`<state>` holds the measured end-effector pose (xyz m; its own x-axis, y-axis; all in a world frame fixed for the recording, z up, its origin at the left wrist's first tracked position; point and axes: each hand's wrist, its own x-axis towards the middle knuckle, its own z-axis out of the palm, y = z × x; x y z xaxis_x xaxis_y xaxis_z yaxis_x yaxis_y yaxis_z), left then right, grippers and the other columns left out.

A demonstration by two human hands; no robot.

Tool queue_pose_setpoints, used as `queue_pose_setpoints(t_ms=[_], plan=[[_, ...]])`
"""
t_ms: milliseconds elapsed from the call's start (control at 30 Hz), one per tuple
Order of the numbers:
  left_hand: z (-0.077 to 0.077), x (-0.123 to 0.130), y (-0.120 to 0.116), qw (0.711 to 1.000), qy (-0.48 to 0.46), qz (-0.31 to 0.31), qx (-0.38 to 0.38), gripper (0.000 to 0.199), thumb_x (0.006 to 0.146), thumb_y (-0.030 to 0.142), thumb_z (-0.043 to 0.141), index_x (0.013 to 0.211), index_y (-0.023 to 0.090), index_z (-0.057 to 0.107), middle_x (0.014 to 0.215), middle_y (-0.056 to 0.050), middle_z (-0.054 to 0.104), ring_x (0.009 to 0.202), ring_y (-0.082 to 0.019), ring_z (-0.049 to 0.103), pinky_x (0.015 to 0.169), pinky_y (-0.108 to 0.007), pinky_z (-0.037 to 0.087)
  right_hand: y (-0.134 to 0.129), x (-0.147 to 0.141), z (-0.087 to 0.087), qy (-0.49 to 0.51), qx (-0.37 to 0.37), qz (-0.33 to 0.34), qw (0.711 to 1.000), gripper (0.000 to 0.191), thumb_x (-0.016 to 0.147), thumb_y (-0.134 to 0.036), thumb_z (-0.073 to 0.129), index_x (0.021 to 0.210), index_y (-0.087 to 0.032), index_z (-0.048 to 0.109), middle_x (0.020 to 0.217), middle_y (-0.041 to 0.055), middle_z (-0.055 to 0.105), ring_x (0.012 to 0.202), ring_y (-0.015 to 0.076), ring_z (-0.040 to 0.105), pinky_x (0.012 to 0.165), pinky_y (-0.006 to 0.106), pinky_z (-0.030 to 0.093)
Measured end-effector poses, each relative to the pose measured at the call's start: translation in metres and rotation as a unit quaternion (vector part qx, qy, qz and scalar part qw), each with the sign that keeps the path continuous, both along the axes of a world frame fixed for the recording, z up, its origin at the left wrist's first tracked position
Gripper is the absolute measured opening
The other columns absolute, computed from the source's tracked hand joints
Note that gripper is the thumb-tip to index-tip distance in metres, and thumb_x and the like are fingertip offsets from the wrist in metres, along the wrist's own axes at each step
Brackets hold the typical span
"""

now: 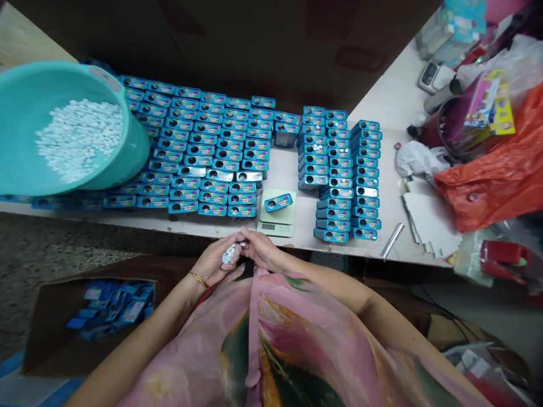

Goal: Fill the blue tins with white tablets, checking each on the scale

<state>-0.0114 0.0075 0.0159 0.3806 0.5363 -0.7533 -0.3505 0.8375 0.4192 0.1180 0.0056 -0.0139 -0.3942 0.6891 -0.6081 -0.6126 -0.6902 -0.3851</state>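
My left hand (215, 259) is cupped around a heap of small white tablets (229, 255), in front of the table's edge. Beside it my right hand (259, 249) has its fingertips pinched together at the tablets, touching the left hand's fingers. Just beyond the hands, a blue tin (279, 202) lies on a pale green scale (275, 229). Many more blue tins (199, 150) stand in rows left of the scale, and further rows (339, 175) stand to its right. Some white tablets lie on top of the right-hand tins.
A turquoise tub (136, 152) holding white tablets stands at the left. On the right are a metal tube (392, 241), white cards (430, 217), an orange bag (487, 181) and a red stapler (504, 257). An open carton (46, 322) with blue tins is at the lower left.
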Motion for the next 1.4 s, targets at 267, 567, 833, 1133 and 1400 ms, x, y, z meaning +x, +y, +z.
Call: queue_pose_setpoints(t_ms=[267, 567, 833, 1133, 1400], plan=[[-0.006, -0.012, 0.010, 0.986, -0.122, 0.076, -0.086, 0.016, 0.085, 0.019, 0.041, 0.086, 0.012, 0.056, 0.065, -0.001, 0.049, 0.046, -0.005, 0.045, 0.030, -0.011, 0.031, 0.005, 0.043, 0.005, -0.380, 0.220, 0.121, 0.890, 0.018, 0.072, -0.011, 0.049, 0.082, -0.016, 0.063, 0.080, 0.0027, 0.060, 0.074, 0.0121, 0.055, 0.076, 0.028, 0.045], [0.004, 0.006, 0.019, 0.971, -0.183, 0.113, -0.100, 0.017, 0.086, 0.020, 0.041, 0.086, 0.013, 0.056, 0.066, -0.001, 0.047, 0.048, -0.005, 0.044, 0.032, -0.010, 0.031, 0.054, 0.092, 0.031, -0.664, 0.427, 0.271, 0.551, 0.041, 0.078, -0.003, 0.037, 0.111, -0.019, 0.055, 0.119, 0.0114, 0.050, 0.104, 0.0229, 0.049, 0.086, 0.036, 0.041], [0.019, 0.026, 0.026, 0.977, -0.167, 0.115, -0.073, 0.017, 0.086, 0.022, 0.043, 0.081, 0.013, 0.057, 0.074, -0.005, 0.056, 0.056, -0.008, 0.053, 0.033, -0.012, 0.035, 0.016, 0.052, 0.018, -0.347, 0.212, 0.102, 0.908, 0.039, 0.086, -0.049, 0.033, 0.098, -0.019, 0.057, 0.084, 0.0051, 0.060, 0.079, 0.0148, 0.056, 0.073, 0.032, 0.048], [0.010, 0.018, 0.000, 0.997, -0.037, 0.066, -0.019, 0.014, 0.077, 0.020, 0.056, 0.086, 0.011, 0.062, 0.079, -0.008, 0.063, 0.045, -0.006, 0.050, 0.027, -0.012, 0.030, -0.005, 0.000, -0.006, 0.050, -0.092, 0.006, 0.994, 0.047, 0.078, -0.060, 0.043, 0.075, -0.014, 0.054, 0.064, 0.0006, 0.053, 0.051, 0.0081, 0.047, 0.054, 0.023, 0.046], [0.005, 0.022, -0.001, 0.994, -0.025, 0.110, 0.004, 0.010, 0.080, 0.021, 0.054, 0.082, 0.012, 0.059, 0.068, -0.005, 0.059, 0.049, -0.008, 0.053, 0.031, -0.012, 0.033, -0.009, 0.001, -0.009, 0.095, -0.071, -0.020, 0.993, 0.033, 0.080, -0.047, 0.050, 0.075, -0.015, 0.055, 0.052, -0.0052, 0.042, 0.048, 0.0075, 0.043, 0.055, 0.025, 0.051]])
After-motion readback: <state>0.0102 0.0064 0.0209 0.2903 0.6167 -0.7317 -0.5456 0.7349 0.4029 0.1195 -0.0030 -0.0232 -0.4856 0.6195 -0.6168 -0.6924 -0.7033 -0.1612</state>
